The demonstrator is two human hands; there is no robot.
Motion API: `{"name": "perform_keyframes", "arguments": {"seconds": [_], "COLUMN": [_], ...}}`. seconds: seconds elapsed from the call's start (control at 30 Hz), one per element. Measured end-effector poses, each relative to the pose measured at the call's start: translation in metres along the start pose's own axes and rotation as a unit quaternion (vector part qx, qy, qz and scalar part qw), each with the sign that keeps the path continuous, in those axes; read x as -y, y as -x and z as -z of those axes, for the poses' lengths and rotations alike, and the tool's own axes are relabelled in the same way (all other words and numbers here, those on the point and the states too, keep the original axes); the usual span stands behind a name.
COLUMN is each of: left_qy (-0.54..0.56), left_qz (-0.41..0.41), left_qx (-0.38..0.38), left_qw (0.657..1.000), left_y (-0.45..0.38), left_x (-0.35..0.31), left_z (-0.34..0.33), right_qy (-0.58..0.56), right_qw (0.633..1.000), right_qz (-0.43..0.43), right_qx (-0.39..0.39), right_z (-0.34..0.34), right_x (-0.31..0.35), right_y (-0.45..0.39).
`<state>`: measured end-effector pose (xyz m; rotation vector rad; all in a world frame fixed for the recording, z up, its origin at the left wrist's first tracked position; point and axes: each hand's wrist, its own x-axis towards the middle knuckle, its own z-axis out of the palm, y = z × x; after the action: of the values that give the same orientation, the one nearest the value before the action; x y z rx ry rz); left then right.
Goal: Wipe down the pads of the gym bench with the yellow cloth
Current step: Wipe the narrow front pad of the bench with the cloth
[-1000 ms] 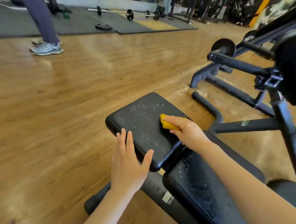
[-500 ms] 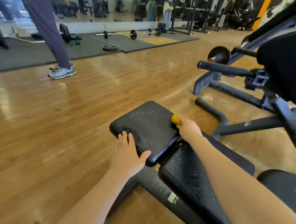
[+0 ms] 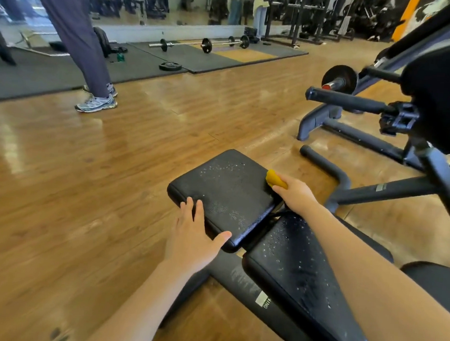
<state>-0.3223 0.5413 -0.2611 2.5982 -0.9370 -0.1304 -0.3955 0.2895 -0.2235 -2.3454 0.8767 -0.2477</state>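
The black gym bench has a small seat pad (image 3: 227, 194) speckled with droplets and a longer back pad (image 3: 299, 276) nearer to me, also wet. My right hand (image 3: 294, 195) is closed around the bunched yellow cloth (image 3: 274, 179), pressing it on the seat pad's right edge. My left hand (image 3: 192, 238) lies flat with fingers spread on the seat pad's near left corner, thumb over the edge.
A dark machine frame with a padded part (image 3: 444, 105) and a plate-loaded bar (image 3: 339, 79) stands at the right. A person's legs and sneakers (image 3: 96, 102) are on the wooden floor at the far left. Barbells (image 3: 206, 45) lie on black mats behind.
My right hand has slid the cloth from the middle of the seat pad to its right edge. The left hand stays on the near corner. My view has tilted up.
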Motion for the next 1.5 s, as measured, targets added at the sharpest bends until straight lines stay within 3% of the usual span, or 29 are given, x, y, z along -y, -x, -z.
{"name": "perform_keyframes", "arguments": {"seconds": [0.23, 0.33, 0.53, 0.63, 0.73, 0.9, 1.0, 1.27, 1.43, 1.5], "left_qy": [0.02, 0.023, 0.049, 0.06, 0.078, 0.087, 0.056, 0.068, 0.077, 0.078], "left_qz": [-0.045, -0.062, -0.091, -0.098, -0.069, -0.024, -0.023, -0.032, -0.077, -0.088], "left_qx": [0.021, 0.042, 0.054, 0.054, 0.042, 0.045, 0.046, 0.051, 0.094, 0.1], "left_qw": [0.999, 0.997, 0.993, 0.992, 0.994, 0.995, 0.997, 0.996, 0.99, 0.988], "left_y": [0.002, 0.005, 0.005, 0.008, 0.007, 0.003, 0.0, -0.002, -0.007, -0.008], "left_x": [0.015, 0.017, 0.026, 0.035, 0.032, 0.022, 0.018, 0.018, 0.034, 0.038], "left_z": [0.009, 0.01, 0.013, 0.015, 0.018, 0.017, 0.013, 0.013, 0.018, 0.019], "right_qy": [0.016, 0.064, 0.034, 0.021, 0.058, 0.063, 0.086, 0.141, 0.105, 0.078], "right_qw": [0.999, 0.997, 0.984, 0.992, 0.998, 0.996, 0.996, 0.966, 0.95, 0.957], "right_qz": [-0.028, 0.033, 0.15, 0.116, 0.023, -0.052, -0.005, 0.201, 0.251, 0.255], "right_qx": [-0.038, -0.003, 0.086, 0.047, -0.027, -0.033, -0.026, 0.086, 0.155, 0.116], "right_z": [-0.008, -0.016, -0.05, -0.026, 0.003, 0.001, -0.014, -0.059, -0.039, -0.027], "right_x": [0.012, 0.032, 0.062, 0.06, 0.045, 0.026, 0.031, 0.07, 0.072, 0.069], "right_y": [0.011, 0.041, 0.107, 0.081, 0.028, 0.004, 0.022, 0.104, 0.105, 0.092]}}
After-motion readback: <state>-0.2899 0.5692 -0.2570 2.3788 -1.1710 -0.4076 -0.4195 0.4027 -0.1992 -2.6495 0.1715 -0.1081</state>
